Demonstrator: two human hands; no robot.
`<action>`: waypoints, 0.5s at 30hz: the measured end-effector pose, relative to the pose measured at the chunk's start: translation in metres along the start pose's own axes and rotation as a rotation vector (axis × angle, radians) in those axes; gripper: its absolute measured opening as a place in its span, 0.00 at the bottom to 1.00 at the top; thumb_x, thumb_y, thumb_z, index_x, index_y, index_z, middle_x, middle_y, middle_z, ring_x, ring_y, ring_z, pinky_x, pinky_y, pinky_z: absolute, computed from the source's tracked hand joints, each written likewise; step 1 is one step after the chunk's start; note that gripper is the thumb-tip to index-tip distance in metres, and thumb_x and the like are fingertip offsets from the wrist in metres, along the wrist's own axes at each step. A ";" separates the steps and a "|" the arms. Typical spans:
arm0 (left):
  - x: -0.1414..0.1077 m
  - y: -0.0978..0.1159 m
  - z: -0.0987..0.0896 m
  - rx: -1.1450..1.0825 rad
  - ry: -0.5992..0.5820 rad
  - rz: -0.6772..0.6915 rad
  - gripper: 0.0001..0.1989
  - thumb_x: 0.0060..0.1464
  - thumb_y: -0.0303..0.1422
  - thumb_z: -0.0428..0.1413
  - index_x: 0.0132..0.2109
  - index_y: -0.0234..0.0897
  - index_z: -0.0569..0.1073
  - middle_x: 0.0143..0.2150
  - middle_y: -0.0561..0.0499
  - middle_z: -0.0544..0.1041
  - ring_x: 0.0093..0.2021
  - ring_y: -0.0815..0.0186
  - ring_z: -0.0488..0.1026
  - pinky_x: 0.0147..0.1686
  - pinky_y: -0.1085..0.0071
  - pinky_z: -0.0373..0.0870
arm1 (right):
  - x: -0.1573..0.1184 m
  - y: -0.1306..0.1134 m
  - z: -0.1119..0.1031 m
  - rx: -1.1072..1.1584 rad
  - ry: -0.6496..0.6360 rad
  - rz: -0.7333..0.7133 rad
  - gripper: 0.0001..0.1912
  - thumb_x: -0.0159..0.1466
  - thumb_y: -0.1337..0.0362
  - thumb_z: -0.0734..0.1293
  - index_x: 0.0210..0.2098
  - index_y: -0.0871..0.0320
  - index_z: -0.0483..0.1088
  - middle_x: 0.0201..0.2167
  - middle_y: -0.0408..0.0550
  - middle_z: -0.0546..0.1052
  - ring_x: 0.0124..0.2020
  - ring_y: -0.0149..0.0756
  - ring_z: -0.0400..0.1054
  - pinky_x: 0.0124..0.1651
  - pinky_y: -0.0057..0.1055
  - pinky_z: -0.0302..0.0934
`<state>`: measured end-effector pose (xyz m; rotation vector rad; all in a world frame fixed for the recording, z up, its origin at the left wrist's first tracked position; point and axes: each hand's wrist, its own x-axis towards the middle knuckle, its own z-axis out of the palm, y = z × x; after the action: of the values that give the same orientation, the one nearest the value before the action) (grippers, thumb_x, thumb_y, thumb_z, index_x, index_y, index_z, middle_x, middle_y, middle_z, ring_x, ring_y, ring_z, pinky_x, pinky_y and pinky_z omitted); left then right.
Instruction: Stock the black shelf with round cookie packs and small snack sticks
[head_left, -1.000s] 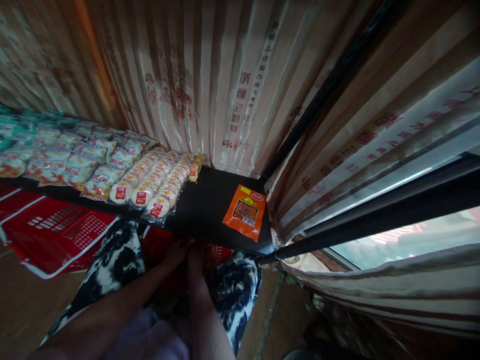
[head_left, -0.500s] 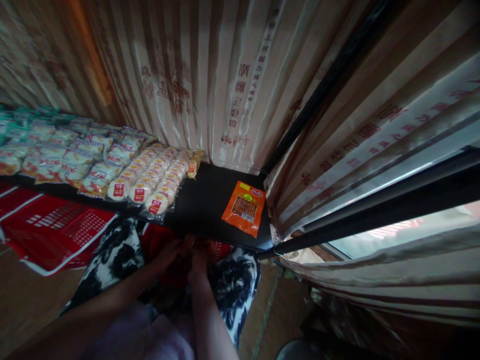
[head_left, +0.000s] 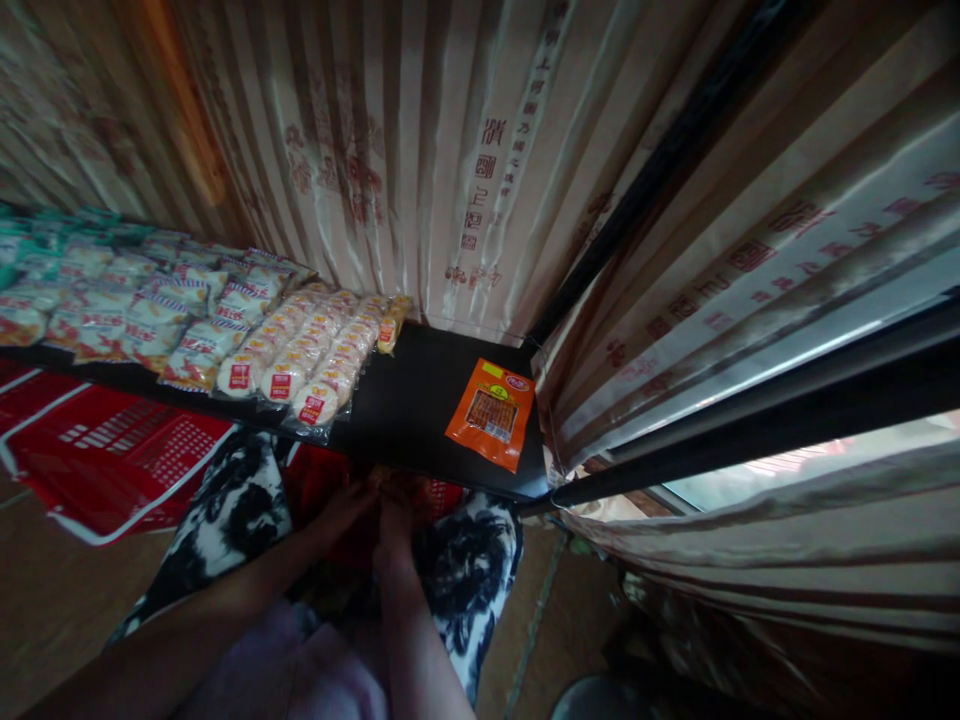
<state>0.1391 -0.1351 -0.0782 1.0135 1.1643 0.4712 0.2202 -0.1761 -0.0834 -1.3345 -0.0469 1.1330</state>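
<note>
My left hand [head_left: 351,505] and my right hand [head_left: 394,520] are close together between my knees, just below the near edge of the black table [head_left: 409,395]. Both hands look closed, fingertips nearly meeting at something small and brownish that is too dark to name. Beneath and around them is a red basket [head_left: 447,498] with a perforated wall, partly hidden by the table and my arms. On the table, beyond my hands to the right, lies a flat orange snack packet [head_left: 491,415] with a picture on its front.
Rows of wrapped round white crackers [head_left: 315,403] and bagged snacks [head_left: 201,352] fill the table's left side, with green packets [head_left: 94,225] farther off. A red basket with white edging [head_left: 142,440] stands at left. Pleated curtains [head_left: 450,150] and a dark bar [head_left: 750,395] border the table.
The view has shifted slightly. My hands stay together over the basket with only small finger movement, and the packets on the table lie as before.
</note>
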 end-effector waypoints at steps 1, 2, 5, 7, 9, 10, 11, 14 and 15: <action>0.000 0.000 0.000 0.013 0.019 0.004 0.24 0.38 0.48 0.59 0.36 0.32 0.74 0.34 0.45 0.78 0.38 0.57 0.74 0.39 0.65 0.67 | 0.000 -0.001 0.000 -0.004 0.001 0.005 0.09 0.46 0.67 0.62 0.27 0.57 0.70 0.29 0.45 0.76 0.30 0.35 0.71 0.37 0.31 0.64; 0.001 0.000 0.000 0.027 0.038 0.006 0.23 0.37 0.47 0.59 0.36 0.32 0.74 0.34 0.45 0.78 0.37 0.57 0.74 0.39 0.65 0.68 | -0.001 -0.002 0.001 -0.004 0.003 0.013 0.08 0.46 0.67 0.62 0.27 0.57 0.70 0.28 0.44 0.76 0.30 0.35 0.71 0.37 0.31 0.64; 0.002 0.003 -0.001 0.082 0.083 0.002 0.22 0.35 0.45 0.61 0.35 0.32 0.74 0.33 0.45 0.78 0.36 0.57 0.74 0.37 0.66 0.68 | -0.002 -0.005 0.001 0.005 0.008 0.036 0.08 0.46 0.67 0.62 0.27 0.56 0.70 0.28 0.44 0.76 0.30 0.34 0.70 0.36 0.30 0.64; 0.002 0.006 -0.001 0.109 0.088 -0.007 0.20 0.36 0.43 0.60 0.34 0.32 0.74 0.32 0.46 0.78 0.35 0.58 0.74 0.36 0.66 0.68 | -0.003 -0.007 0.001 0.010 0.010 0.044 0.08 0.46 0.67 0.61 0.26 0.56 0.70 0.27 0.44 0.76 0.30 0.34 0.70 0.36 0.29 0.64; 0.001 0.008 -0.002 0.114 0.079 -0.011 0.18 0.38 0.42 0.59 0.33 0.32 0.74 0.31 0.46 0.78 0.34 0.59 0.74 0.36 0.67 0.67 | -0.004 -0.008 0.002 0.011 0.014 0.043 0.07 0.46 0.67 0.62 0.25 0.56 0.70 0.26 0.44 0.76 0.30 0.33 0.70 0.35 0.29 0.63; 0.000 0.009 -0.002 0.111 0.077 -0.014 0.17 0.39 0.42 0.59 0.33 0.32 0.74 0.30 0.47 0.78 0.34 0.59 0.74 0.35 0.68 0.67 | -0.004 -0.008 0.002 0.010 0.015 0.045 0.07 0.45 0.68 0.62 0.25 0.57 0.70 0.26 0.44 0.76 0.29 0.33 0.70 0.35 0.29 0.63; -0.001 0.009 -0.002 0.108 0.080 -0.015 0.16 0.39 0.41 0.59 0.32 0.33 0.74 0.30 0.48 0.78 0.34 0.60 0.74 0.35 0.68 0.67 | -0.004 -0.008 0.002 0.009 0.016 0.044 0.08 0.45 0.68 0.62 0.25 0.57 0.70 0.26 0.44 0.76 0.29 0.33 0.70 0.35 0.28 0.63; -0.002 0.009 -0.002 0.089 0.091 -0.049 0.14 0.39 0.40 0.59 0.31 0.34 0.75 0.28 0.49 0.77 0.34 0.60 0.74 0.34 0.69 0.67 | -0.004 -0.007 0.001 -0.029 0.018 0.008 0.08 0.45 0.68 0.61 0.24 0.57 0.71 0.26 0.44 0.76 0.30 0.34 0.70 0.34 0.28 0.63; -0.002 0.009 -0.003 0.078 0.090 -0.065 0.14 0.39 0.40 0.59 0.31 0.34 0.75 0.27 0.49 0.77 0.33 0.60 0.73 0.34 0.69 0.66 | -0.004 -0.007 0.001 -0.067 0.012 -0.033 0.08 0.45 0.68 0.61 0.24 0.57 0.71 0.26 0.45 0.76 0.29 0.34 0.70 0.33 0.29 0.64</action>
<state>0.1376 -0.1312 -0.0699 1.0270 1.3004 0.4260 0.2219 -0.1769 -0.0753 -1.3950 -0.0980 1.1037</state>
